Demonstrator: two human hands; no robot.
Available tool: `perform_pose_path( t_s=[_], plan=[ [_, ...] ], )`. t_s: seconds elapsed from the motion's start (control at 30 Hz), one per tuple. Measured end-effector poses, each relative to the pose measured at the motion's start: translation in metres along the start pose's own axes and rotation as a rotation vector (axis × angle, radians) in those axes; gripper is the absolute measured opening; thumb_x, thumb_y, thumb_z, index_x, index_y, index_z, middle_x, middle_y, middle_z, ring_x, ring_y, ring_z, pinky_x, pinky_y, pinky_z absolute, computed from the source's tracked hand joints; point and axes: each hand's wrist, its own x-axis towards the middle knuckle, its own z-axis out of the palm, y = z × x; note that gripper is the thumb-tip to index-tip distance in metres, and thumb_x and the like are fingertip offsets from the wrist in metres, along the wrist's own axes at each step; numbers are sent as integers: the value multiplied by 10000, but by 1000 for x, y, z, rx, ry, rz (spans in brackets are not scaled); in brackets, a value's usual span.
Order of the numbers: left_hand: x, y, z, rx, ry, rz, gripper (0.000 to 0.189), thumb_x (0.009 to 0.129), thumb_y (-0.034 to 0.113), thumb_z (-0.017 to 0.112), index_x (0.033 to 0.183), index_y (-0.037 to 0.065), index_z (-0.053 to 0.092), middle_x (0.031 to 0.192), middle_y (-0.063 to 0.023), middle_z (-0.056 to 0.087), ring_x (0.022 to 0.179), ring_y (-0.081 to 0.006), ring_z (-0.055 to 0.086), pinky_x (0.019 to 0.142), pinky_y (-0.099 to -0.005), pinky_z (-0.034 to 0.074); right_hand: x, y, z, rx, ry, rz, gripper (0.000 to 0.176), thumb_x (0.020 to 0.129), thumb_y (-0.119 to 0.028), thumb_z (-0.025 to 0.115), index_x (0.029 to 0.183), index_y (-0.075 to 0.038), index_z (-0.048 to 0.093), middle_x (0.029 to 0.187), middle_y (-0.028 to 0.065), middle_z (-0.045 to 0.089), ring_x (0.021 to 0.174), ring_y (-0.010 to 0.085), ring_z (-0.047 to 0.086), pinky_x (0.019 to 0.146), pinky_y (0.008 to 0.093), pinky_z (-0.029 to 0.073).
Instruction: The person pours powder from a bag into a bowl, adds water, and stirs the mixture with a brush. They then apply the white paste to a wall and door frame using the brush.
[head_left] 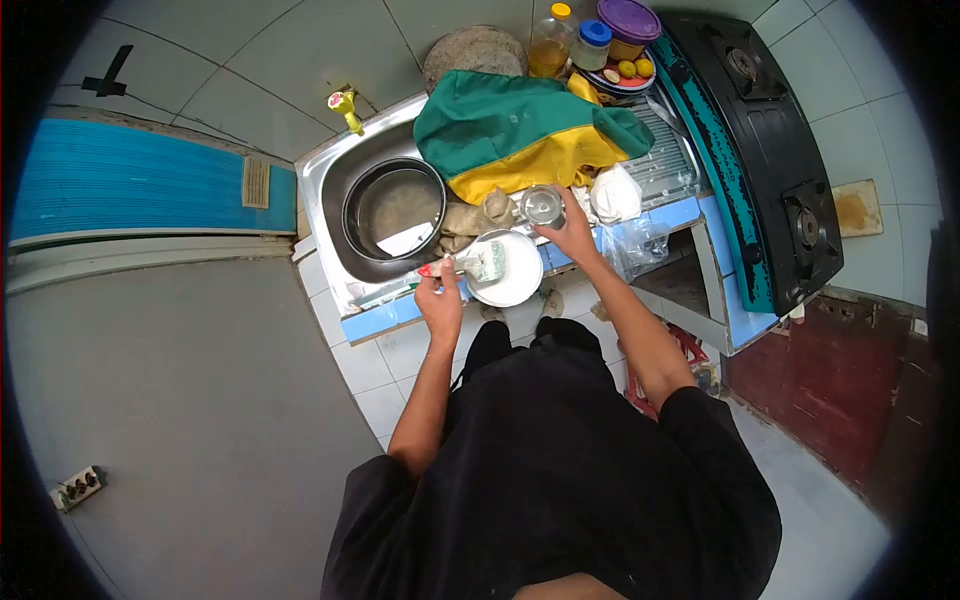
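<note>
My left hand [438, 298] is closed on the handle of a wide paintbrush [486, 262], whose bristles lie over the left part of a round white container [515, 275] at the counter's front edge. My right hand [570, 232] grips a clear glass [542, 206] from its right side, just above and right of the white container. Left of the glass lies a crumpled beige cloth [463, 220]. A white bundle [615, 194] and a clear plastic bag [632, 250] are to the right of my right hand.
A steel sink [335, 195] holds a dark round pan [350, 215] of water below a yellow tap [345, 108]. Green and yellow fabric [520, 130] covers the counter's middle. Behind stand jars [550, 45] and a plate of fruit [635, 70]; a black stove [775, 150] is right.
</note>
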Motion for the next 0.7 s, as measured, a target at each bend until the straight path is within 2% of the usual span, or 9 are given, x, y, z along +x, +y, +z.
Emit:
perform_pose_path(
  t_s=[0.03,0.13,0.23,0.37,0.4,0.7],
  plan=[
    [1,-3,0,-2,1,-2,354,910,332,612,834,-12,636,671,-54,620,566,-100,526,521,-262,402,-3,-4,-4,-19,4,-51,747,630,-99,788,1281,-16,431,1261,192,502,1181,356,487,987,400,400],
    [4,-16,-3,-126,-5,-299,377,895,380,626,762,29,592,647,-42,581,539,-81,475,463,-231,352,-12,-16,-14,-44,7,-116,759,607,-72,786,1279,-13,438,1254,186,499,1184,362,472,1007,402,382],
    [6,-21,-3,-225,0,-403,363,893,378,630,766,42,576,654,-34,571,547,-78,473,450,-218,333,-19,-30,-20,-74,-1,-148,769,590,-50,783,1281,-30,447,1261,174,494,1192,352,466,1018,398,377],
    [6,-20,-2,-226,-7,-405,369,892,381,631,751,48,556,668,-30,576,554,-80,472,452,-218,329,-30,-47,-23,-159,-35,-202,768,573,-37,777,1274,-54,465,1279,150,484,1221,337,443,1037,395,366],
    [6,-21,-2,-226,-8,-405,369,892,381,631,751,48,556,668,-30,576,554,-80,472,452,-218,329,-31,-50,-22,-159,-47,-210,803,539,-23,787,1274,-65,468,1297,138,469,1237,337,423,1048,400,358],
    [5,-26,6,-174,12,-348,418,877,396,647,701,38,522,652,-63,581,515,-92,464,440,-226,337,-37,-62,-22,-268,-36,-311,792,537,14,773,1264,-113,487,1308,103,444,1260,327,390,1048,416,373]
  ],
)
